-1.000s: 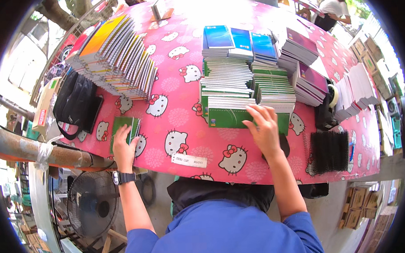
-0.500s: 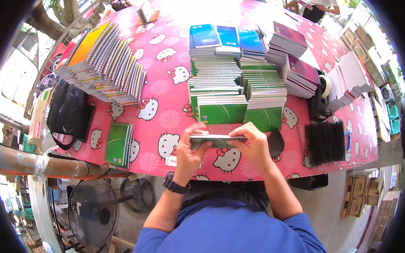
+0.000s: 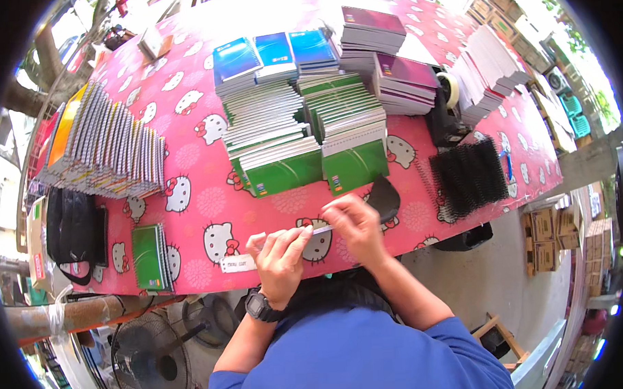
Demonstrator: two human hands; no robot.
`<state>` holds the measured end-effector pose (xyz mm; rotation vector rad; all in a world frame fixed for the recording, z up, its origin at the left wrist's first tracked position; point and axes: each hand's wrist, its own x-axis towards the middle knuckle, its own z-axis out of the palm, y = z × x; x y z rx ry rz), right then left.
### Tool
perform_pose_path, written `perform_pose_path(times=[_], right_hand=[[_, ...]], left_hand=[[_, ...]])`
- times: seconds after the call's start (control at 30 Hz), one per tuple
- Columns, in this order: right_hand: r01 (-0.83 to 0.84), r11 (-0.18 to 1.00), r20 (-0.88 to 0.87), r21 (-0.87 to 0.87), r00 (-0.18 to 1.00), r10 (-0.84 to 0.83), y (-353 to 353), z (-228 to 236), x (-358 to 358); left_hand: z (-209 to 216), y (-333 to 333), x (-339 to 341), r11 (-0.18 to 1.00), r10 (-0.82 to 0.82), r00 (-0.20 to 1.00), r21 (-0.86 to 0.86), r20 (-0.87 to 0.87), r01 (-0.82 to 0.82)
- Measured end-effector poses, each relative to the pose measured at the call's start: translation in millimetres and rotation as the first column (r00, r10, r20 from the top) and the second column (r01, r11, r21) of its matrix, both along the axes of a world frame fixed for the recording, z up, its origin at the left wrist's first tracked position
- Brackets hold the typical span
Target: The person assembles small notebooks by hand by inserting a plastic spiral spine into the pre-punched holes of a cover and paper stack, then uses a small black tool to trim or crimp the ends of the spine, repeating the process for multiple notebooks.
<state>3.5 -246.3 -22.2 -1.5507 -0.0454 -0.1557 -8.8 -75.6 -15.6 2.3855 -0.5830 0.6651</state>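
My left hand (image 3: 278, 259) is closed round a thin notebook (image 3: 322, 230), seen nearly edge-on as a pale strip between my hands; most of it is hidden behind my fingers. At the strip's right end is my right hand (image 3: 356, 227), its fingers bent and bunched together. What they pinch, if anything, does not show. Beyond my hands stand two stacks of green notebooks (image 3: 283, 173), with blue notebooks (image 3: 273, 53) behind them. A dark rounded object (image 3: 384, 199) lies by my right hand. A white paper slip (image 3: 238, 263) is beside my left hand.
Black spiral coils (image 3: 467, 179) lie at right, near a tape dispenser (image 3: 448, 118) and maroon notebooks (image 3: 405, 81). Spiral-bound notebooks (image 3: 111, 150) are stacked at left, above a black bag (image 3: 72, 227). One green notebook (image 3: 149, 258) sits at the pink table's near edge. A fan (image 3: 152, 361) stands below.
The view has swung to the right, so the table appears shifted left and tilted. Both hands gripped the notebook's ends before; now it is tipped and my right hand has shifted at its right end.
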Motion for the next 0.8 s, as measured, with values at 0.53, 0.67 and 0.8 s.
perform_pose_path(times=[0.53, 0.67, 0.8], right_hand=[[0.156, 0.819, 0.073, -0.551, 0.988, -0.139, -105, 44, 13], [-0.122, 0.876, 0.062, -0.466, 0.983, 0.170, -52, 46, -1], [-0.125, 0.886, 0.062, -0.446, 0.984, 0.170, -51, 33, 3]], left_hand=[[-1, -2, 17, 0.976, -0.200, 0.979, -0.082, 0.031, 0.202], [0, -6, 23, 0.970, -0.219, 0.975, -0.102, 0.023, 0.220], [2, -12, 23, 0.961, -0.230, 0.973, -0.153, 0.023, 0.231]])
